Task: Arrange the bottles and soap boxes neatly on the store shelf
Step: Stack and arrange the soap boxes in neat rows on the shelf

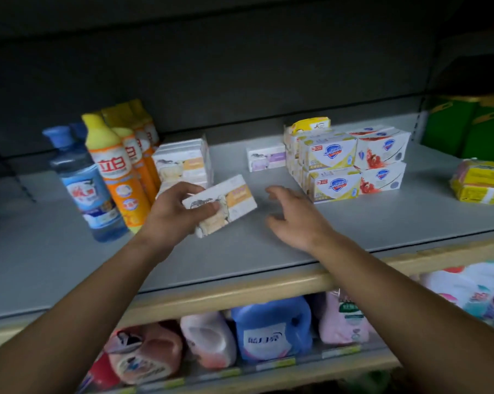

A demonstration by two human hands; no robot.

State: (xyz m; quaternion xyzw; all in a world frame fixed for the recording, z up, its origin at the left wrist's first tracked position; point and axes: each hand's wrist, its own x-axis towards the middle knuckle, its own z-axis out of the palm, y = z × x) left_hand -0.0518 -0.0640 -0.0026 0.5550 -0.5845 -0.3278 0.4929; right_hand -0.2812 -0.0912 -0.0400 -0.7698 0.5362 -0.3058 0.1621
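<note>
I log: bottles (109, 172) upright, far left of shelf (353, 223); white-orange box (223, 204) tilted, held aloft; box stacks (351, 163) right; lone box (265, 158) behind.

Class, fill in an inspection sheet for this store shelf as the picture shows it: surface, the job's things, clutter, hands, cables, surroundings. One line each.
Surface: grey shelf, bare in the front middle.
Job's things: blue bottle and a row of orange bottles upright at left; stack of white soap boxes beside them; one lilac-printed soap box alone at the back; stacked shield-logo soap boxes at right.
Clutter: yellow wrapped packs at far right.
Hands: left hand grips a soap box tilted above the shelf; right hand open, holding nothing.
Cables: nothing seen.
Surroundings: lower shelf with detergent jugs; green boxes beyond a divider.
</note>
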